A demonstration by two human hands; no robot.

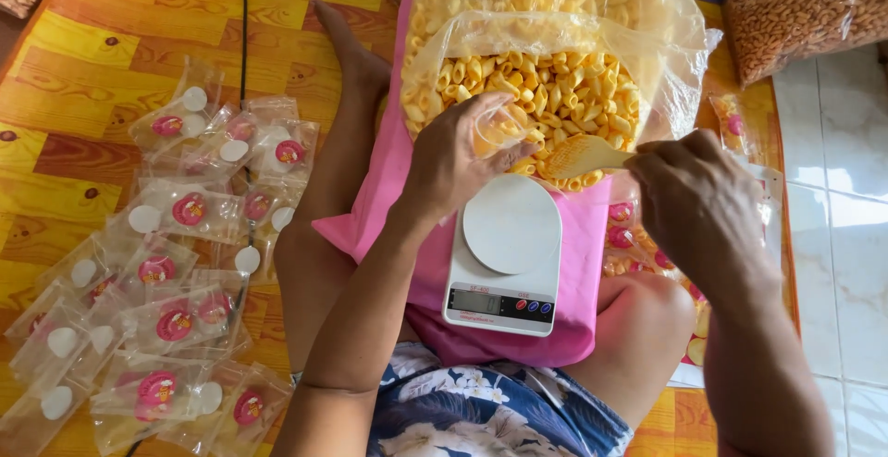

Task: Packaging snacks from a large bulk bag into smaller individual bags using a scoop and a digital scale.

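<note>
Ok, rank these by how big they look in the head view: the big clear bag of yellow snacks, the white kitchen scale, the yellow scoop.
1. Big clear plastic bag of yellow shell-shaped snacks, largest by far.
2. White digital kitchen scale with round platform.
3. Small yellow scoop in the right hand, smallest, though partly hidden.

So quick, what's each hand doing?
Left hand: closed on a small clear bag.
Right hand: closed on a yellow scoop.
</note>
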